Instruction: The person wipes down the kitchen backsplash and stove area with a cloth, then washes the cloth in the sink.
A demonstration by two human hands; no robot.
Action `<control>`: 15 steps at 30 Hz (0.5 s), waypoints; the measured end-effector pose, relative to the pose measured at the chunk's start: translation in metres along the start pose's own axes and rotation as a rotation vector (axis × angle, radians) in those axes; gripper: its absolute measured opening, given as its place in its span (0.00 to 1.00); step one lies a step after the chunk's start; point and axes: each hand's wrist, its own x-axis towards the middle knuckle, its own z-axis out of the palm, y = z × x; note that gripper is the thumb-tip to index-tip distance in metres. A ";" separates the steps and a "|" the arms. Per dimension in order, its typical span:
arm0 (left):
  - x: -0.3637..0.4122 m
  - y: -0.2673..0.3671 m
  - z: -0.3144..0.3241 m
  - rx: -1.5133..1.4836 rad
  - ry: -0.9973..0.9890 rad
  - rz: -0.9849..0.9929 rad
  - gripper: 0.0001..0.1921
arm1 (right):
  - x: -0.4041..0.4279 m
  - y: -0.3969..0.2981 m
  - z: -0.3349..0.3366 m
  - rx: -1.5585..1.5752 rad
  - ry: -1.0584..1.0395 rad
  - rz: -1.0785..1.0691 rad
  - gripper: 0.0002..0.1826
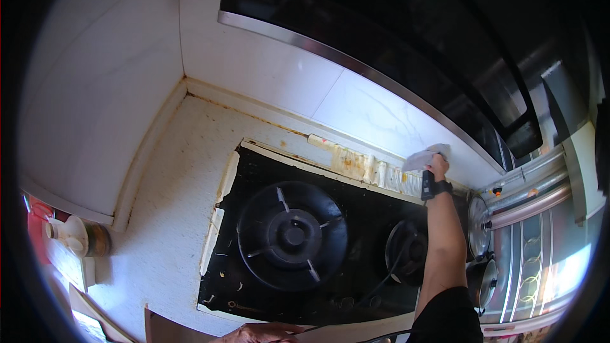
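My right hand (439, 166), with a dark device strapped at the wrist, is closed on a greyish-white cloth (425, 156) held against the white tiled wall behind the stove. Below the arm lies a black glass gas cooktop (364, 257) with a large burner (294, 235) and a smaller one (412, 247). Yellowed, stained tape (350, 162) runs along the cooktop's back edge. At the bottom edge of the view, my left hand (262, 332) lies near the cooktop's front rim; its fingers are partly cut off, so its grip is unclear.
A black range hood (381, 57) with a metal edge hangs above. Pots with glass lids (478, 226) stand right of the cooktop, near metal pipes (531, 207). A jar (88, 237) and a red container (38, 224) are at the far left. A dark cable crosses the cooktop's front right.
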 end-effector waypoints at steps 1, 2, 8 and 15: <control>-0.007 0.004 -0.003 0.025 -0.017 -0.042 0.12 | -0.040 -0.011 0.022 0.013 -0.035 0.055 0.12; -0.012 0.007 -0.006 0.023 -0.049 -0.036 0.12 | -0.039 -0.003 0.025 0.112 -0.035 -0.011 0.12; -0.053 0.015 -0.024 -0.047 0.001 -0.006 0.15 | -0.137 -0.015 0.098 0.466 -0.654 -0.116 0.14; -0.095 0.027 -0.055 -0.088 0.053 -0.011 0.14 | -0.342 -0.113 0.233 0.139 -0.485 -0.056 0.25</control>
